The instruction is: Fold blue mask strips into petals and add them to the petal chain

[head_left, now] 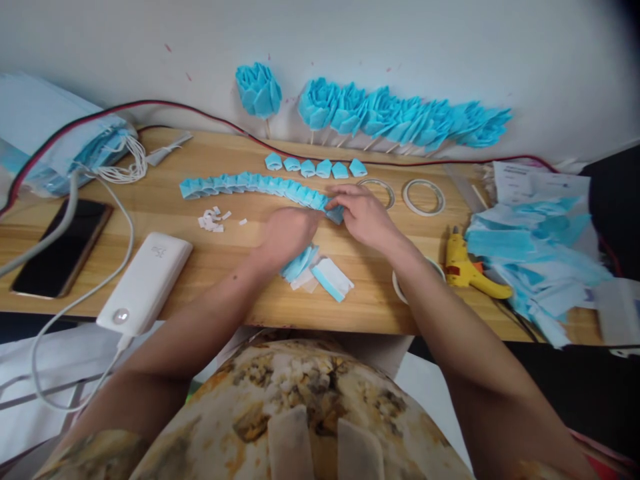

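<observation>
A curved row of folded blue fabric pieces lies across the middle of the table. At its right end, my right hand has its fingers bent around the last folded blue piece. Close by on the left, my left hand is closed, knuckles up; whatever its fingers hold is hidden. Just below that hand are loose blue strips and a white-and-blue rectangular piece. Small white bits lie left of it. Several separate folded blue petals form a short line behind the long row.
Blue fabric flowers on sticks lean along the wall. Tape rolls and a yellow glue gun sit right, beside blue scraps. A white power bank, phone and stacked masks are left. A red-black cable runs behind.
</observation>
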The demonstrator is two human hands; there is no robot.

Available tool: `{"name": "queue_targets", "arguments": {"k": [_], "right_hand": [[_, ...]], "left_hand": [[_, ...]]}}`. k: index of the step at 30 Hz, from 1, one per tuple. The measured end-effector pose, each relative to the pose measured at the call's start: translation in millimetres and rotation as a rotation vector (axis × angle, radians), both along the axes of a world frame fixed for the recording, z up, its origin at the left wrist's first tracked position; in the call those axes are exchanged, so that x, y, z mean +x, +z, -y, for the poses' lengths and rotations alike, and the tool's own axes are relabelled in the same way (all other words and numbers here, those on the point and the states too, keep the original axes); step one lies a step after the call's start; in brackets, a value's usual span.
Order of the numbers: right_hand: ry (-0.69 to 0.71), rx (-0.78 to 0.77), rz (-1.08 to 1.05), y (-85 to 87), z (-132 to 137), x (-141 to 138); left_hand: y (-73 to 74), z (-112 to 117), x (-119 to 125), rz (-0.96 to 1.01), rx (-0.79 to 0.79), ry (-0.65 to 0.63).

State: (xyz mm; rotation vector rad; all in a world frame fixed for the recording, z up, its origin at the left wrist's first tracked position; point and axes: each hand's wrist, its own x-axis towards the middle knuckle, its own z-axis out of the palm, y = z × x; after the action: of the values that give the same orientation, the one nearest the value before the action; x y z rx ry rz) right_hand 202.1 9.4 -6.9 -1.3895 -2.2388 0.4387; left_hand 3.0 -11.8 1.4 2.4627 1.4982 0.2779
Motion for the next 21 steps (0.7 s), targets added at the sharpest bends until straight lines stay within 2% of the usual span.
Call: {"name": "queue_targets", "arguments": {"k": [3, 6, 8, 12, 17, 21], "right_hand": [[-0.019, -0.002, -0.078, 4.8, -4, 2], [-0.137, 0.025, -0.211, 14.4, -8, 10], [-0.174, 0.061, -0.225, 19.2, -8, 16], [-0.119, 0.074, -0.06, 16.2, -4, 22], [-0.124, 0.055, 0.184, 9.7, 6, 14], [-0.095, 0.041, 0.226, 14.6, 14, 8]], "left_hand": [[-0.1, -1, 1, -0.038, -0.009, 0.001], [1.3, -2, 1, -0.046, -0.03, -0.007], [2.1, -2, 1, -0.045, -0.041, -0.011], [0.2, -1, 1, -0.038, -0.03, -0.012], [-2.5, -1, -2, -0.001, -0.019, -0.012], [2.5, 0, -8, 0.118, -0.03, 0.028]]}}
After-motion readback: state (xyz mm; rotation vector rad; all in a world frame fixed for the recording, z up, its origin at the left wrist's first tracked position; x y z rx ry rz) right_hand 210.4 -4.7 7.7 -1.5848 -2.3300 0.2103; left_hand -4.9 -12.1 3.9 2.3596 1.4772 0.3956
